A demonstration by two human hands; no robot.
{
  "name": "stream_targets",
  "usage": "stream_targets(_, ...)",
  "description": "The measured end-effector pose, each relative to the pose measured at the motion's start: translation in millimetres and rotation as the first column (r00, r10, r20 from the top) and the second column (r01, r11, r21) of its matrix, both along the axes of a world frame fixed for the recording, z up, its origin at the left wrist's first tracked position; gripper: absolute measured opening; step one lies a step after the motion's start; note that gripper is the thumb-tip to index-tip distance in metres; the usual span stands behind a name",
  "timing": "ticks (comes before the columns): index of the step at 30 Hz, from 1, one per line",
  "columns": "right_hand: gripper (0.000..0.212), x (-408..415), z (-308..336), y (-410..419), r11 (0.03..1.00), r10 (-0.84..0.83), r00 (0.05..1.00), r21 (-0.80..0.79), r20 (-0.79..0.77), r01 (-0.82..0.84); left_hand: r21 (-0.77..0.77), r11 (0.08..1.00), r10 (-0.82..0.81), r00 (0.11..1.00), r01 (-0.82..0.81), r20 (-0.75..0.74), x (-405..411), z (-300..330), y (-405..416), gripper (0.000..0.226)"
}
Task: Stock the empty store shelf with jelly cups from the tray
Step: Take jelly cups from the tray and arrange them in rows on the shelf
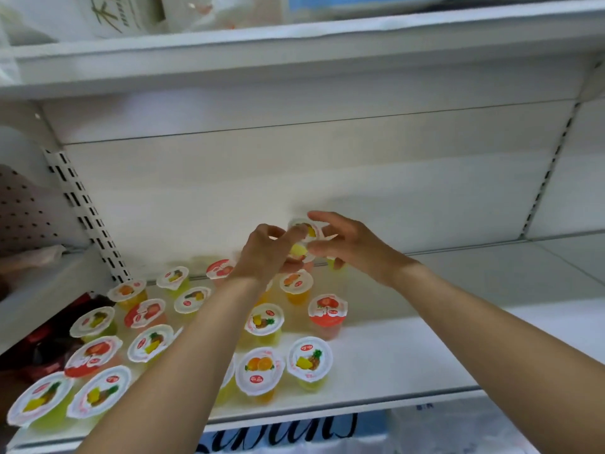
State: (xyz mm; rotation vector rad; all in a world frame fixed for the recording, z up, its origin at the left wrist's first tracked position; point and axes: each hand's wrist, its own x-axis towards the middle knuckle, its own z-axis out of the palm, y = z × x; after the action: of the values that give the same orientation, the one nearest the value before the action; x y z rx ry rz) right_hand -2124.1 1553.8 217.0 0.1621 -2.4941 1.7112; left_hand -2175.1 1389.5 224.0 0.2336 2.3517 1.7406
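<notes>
Gripping foil-lidded yellow jelly cups [302,239], both hands [266,253] [352,247] curl fingers round them. White metal shelf [425,348] lies bare rightward to its near edge.

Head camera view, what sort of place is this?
Most likely a shop aisle. White metal shelf on slotted uprights, rows of sealed jelly cups set out on it, and more packaged goods on the shelf above.

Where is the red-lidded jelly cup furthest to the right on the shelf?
In the head view, the red-lidded cup stands upright on the white shelf, mid-depth, at the right edge of the group, beside a pineapple cup.
</notes>
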Motion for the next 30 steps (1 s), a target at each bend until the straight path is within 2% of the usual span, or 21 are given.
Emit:
stream_targets(1,0.055,3,1,-4,0.999,0.017,1.000,-0.035,-0.026,-0.018,-0.001,1.000,-0.017,1.000,0.017,0.007,2,1,5,0.054)
stream_targets(4,0.049,6,-5,-3,0.992,-0.086,0.988,-0.098,-0.125,0.074,-0.024,0.997,-0.068,0.998,0.068,-0.010,4,1,14,0.056)
stream_targets(5,0.047,7,-9,0,0.988,-0.130,0.984,-0.096,-0.123,0.119,-0.099,0.992,-0.081,0.994,0.074,-0.070,4,0,14,0.057)
stream_targets(6,0.046,7,-14,4,0.983,-0.177,0.979,-0.061,-0.105,0.171,-0.265,0.963,-0.107,0.978,0.057,-0.181,4,-3,12,0.056)
stream_targets(8,0.042,6,-28,15,0.964,-0.256,0.966,0.068,-0.034,0.258,-0.623,0.774,-0.213,0.882,-0.110,-0.420,4,-10,5,0.051)
stream_targets(9,0.041,6,-35,20,0.952,-0.274,0.962,0.143,0.007,0.270,-0.724,0.665,-0.283,0.836,-0.182,-0.470,5,-13,1,0.049)
stream_targets(11,0.041,6,-48,25,0.934,-0.280,0.956,0.252,0.084,0.252,-0.855,0.471,-0.394,0.816,-0.217,-0.423,7,-19,-4,0.049)
stream_targets(13,0.041,5,-56,24,0.929,-0.270,0.956,0.293,0.113,0.228,-0.910,0.360,-0.446,0.819,-0.203,-0.359,8,-26,-5,0.050)
stream_targets(25,0.057,6,-48,18,0.922,-0.192,0.962,0.373,0.195,0.109,-0.886,0.442,-0.433,0.833,-0.136,-0.344,6,-26,-9,0.045)
stream_targets(28,0.054,23,-43,25,0.874,-0.323,0.940,0.415,0.112,0.251,-0.818,0.559,-0.395,0.823,-0.138,-0.409,20,-21,-4,0.048)
stream_targets(30,0.044,44,-42,37,0.866,-0.384,0.923,0.338,-0.021,0.368,-0.715,0.677,-0.369,0.759,-0.176,-0.536,39,-19,6,0.048)
